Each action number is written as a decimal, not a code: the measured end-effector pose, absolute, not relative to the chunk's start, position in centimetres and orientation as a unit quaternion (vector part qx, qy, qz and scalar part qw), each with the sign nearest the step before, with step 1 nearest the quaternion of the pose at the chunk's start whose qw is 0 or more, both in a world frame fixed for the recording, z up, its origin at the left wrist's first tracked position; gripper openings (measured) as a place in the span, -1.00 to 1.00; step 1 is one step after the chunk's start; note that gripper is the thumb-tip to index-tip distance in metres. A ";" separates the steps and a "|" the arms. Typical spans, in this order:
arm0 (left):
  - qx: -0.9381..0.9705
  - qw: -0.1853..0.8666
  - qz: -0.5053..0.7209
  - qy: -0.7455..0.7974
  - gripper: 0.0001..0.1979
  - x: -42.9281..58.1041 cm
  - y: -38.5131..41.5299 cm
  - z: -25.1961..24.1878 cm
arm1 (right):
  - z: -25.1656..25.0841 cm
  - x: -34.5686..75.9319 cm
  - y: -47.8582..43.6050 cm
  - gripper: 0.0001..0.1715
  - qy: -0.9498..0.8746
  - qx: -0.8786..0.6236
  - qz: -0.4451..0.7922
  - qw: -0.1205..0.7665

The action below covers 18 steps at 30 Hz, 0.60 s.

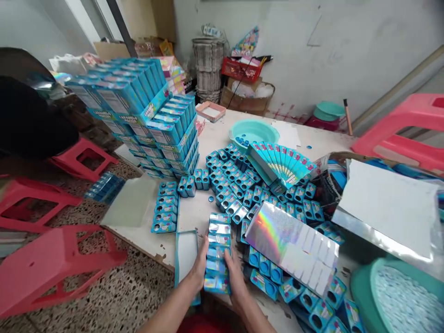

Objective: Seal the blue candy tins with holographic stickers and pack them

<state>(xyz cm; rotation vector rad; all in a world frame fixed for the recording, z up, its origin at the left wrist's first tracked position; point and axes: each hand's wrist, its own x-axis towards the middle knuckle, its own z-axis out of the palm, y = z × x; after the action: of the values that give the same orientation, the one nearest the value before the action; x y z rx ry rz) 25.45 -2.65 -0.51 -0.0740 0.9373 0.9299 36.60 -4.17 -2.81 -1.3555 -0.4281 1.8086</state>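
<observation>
Between both palms I grip a row of small blue boxes (218, 253), lined up side by side above the table's near edge. My left hand (200, 263) presses on the row's left side, and my right hand (236, 270) closes on its right side with the thumb over the top. Just left of them lies a shallow tray with a blue edge and pale inside (187, 249). Another row of blue boxes with round holes (165, 208) stands farther left. To the right, a sheet with a rainbow sheen (277, 231) rests over many more boxes.
Stacked display trays of blue boxes (152, 111) rise at the back left. A turquoise basin (256, 129) holds small blue discs. A fan of flat blue cartons (284, 162) lies mid-table. At right stands a teal tub (364, 282) of small pale pieces. Red stools (62, 263) are at left.
</observation>
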 end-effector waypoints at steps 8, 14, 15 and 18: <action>0.087 0.797 0.466 0.373 -0.29 23.1 -2.5 11.7 | 6.4 35.1 -3.9 -0.11 -0.229 -0.473 0.695 0.491; 0.311 0.659 0.548 0.410 -0.42 19.9 4.5 23.3 | 18.4 31.6 4.3 -0.08 -0.306 -0.280 0.779 0.471; 0.356 0.626 0.554 0.418 -0.45 18.8 6.5 25.4 | 20.5 30.4 6.5 -0.11 -0.333 -0.248 0.767 0.489; 0.451 0.550 0.551 0.438 -0.50 15.0 13.1 31.6 | 25.7 26.0 13.9 -0.23 -0.409 -0.175 0.723 0.529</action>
<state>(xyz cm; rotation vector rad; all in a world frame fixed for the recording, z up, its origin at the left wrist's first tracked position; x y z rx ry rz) 15.01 13.10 31.58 1.0668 1.0368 1.3035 26.00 13.90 25.72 -0.4184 -0.9770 1.7259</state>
